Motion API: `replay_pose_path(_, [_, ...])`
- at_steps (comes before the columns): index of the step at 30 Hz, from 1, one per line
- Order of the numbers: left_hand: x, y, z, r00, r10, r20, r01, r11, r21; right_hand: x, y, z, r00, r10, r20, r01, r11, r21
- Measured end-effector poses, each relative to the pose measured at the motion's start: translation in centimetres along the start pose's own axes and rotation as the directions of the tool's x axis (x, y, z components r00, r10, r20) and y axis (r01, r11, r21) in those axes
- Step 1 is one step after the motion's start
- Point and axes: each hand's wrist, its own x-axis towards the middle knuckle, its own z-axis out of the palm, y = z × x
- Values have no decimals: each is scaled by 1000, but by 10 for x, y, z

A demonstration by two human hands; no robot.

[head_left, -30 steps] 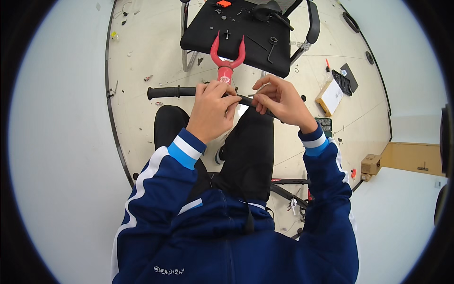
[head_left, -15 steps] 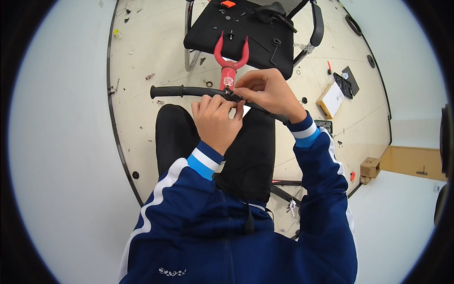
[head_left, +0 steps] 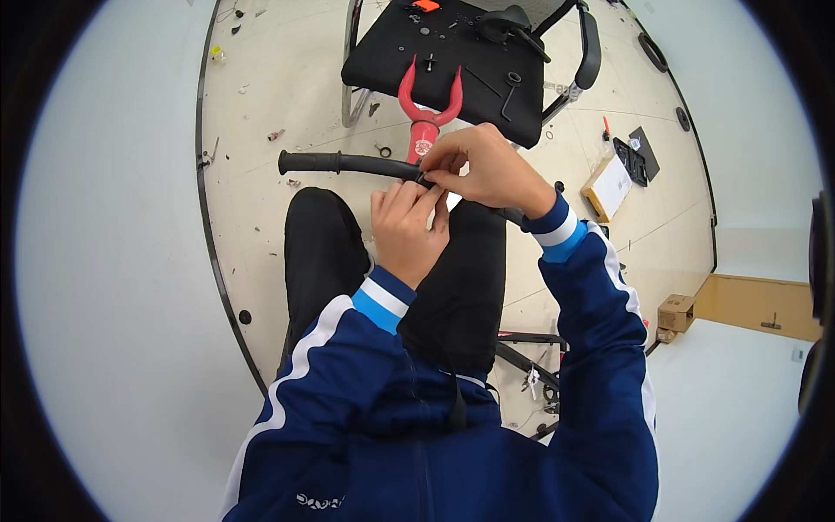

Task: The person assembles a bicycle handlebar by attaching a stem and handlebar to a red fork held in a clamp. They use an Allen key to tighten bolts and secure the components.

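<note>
The handlebar [head_left: 370, 165] ran crosswise before the person's knees, the left grip [head_left: 409, 230] and right grip [head_left: 483, 174] meeting at its middle. The fork [head_left: 423, 143] extended forward from there, its prongs overlapping the chair [head_left: 391, 74] in view. On the seat, a saddle [head_left: 503, 24] lay far right, a ring-ended tool [head_left: 511, 97] nearer. Rightward on the floor lay a tool case [head_left: 635, 161]; a bike frame [head_left: 529, 364] lay right of the person's hips, the cardboard box [head_left: 676, 311] farther right.
</note>
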Motion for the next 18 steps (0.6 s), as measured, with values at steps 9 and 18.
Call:
replay_pose_path(9, [-4, -26, -31, 992, -124, -23, 120, 984, -128, 3, 1, 14, 985, -144, 95, 168, 924, -343])
replay_pose_path(18, [18, -26, -31, 996, -84, 9, 84, 976, -201, -12, 3, 6, 930, -311, -194, 159, 819, -552])
